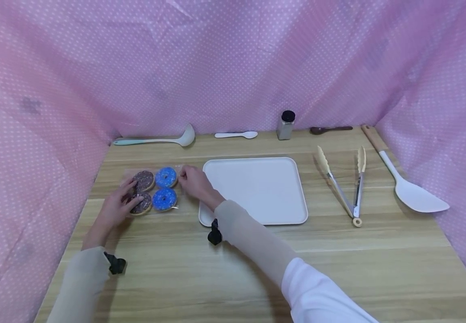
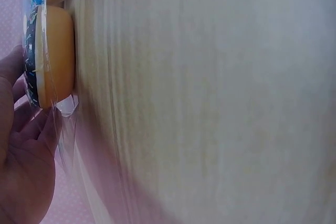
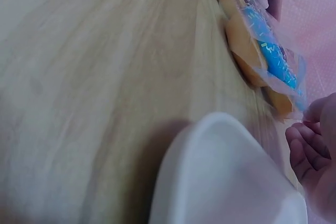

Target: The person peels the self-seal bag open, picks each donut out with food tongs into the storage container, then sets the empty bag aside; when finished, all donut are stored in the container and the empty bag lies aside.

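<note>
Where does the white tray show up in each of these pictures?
Head: the tray lies just below and right of centre.
Left wrist: not in it.
Right wrist: at the bottom, right of centre, cut off by the picture's edge.
Shared landmark: the blue donuts, at least one of them visible in every view.

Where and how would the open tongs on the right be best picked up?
The tongs are probably best gripped around both metal arms, just beyond the ring, coming from the person's near side. They lie spread in a V, tips pointing away; the arms converge toward the ring, giving a narrower span to close around.
</note>
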`<state>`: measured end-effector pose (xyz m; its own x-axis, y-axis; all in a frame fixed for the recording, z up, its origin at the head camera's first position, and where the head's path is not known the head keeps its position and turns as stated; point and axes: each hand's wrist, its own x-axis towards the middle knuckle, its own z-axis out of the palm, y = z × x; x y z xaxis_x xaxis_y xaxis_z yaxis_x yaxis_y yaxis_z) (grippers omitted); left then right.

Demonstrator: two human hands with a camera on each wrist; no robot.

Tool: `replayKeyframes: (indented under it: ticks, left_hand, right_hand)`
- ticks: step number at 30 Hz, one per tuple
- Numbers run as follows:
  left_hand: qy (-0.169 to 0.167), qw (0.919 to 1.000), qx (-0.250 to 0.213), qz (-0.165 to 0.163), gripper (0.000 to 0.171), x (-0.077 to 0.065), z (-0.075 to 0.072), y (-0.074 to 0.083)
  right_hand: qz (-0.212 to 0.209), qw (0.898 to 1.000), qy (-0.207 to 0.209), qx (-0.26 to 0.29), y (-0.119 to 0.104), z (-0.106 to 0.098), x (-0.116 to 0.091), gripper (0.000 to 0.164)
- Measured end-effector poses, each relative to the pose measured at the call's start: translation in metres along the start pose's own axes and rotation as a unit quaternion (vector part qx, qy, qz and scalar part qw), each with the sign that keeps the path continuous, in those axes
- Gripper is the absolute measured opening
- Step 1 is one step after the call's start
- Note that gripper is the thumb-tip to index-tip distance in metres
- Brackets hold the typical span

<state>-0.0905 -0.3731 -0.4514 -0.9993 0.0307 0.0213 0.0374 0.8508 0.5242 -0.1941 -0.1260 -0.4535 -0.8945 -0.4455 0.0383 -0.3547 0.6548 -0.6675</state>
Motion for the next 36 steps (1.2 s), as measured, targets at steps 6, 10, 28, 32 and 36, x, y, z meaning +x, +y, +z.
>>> replayKeyframes:
  ticks: [6, 10, 28, 32, 36]
  left_hand:
    - [-0.001, 1.0, 0.001, -0.003, 0.063, 0.0, 0.0, 0.001]
    - [0.0, 1.0, 0.004, -0.005, 0.062, 0.0, -0.002, 0.002]
    - [-0.007, 0.9997, -0.005, -0.021, 0.064, 0.0, 0.0, 0.002]
    - [-0.01, 0.9997, -0.004, -0.023, 0.064, 0.0, 0.0, 0.001]
    - [-0.011, 0.9997, -0.005, -0.023, 0.065, 0.001, 0.0, 0.001]
  right_hand:
    - [0.021, 1.0, 0.008, 0.017, -0.001, -0.006, -0.002, 0.014]
    - [0.031, 0.999, 0.016, 0.036, -0.001, -0.01, -0.004, 0.018]
    - [0.073, 0.995, 0.025, 0.059, 0.01, -0.01, -0.012, 0.003]
    - [0.068, 0.995, 0.021, 0.068, 0.01, -0.009, -0.01, 0.004]
    - [0.057, 0.995, 0.013, 0.078, 0.008, -0.008, -0.004, 0.012]
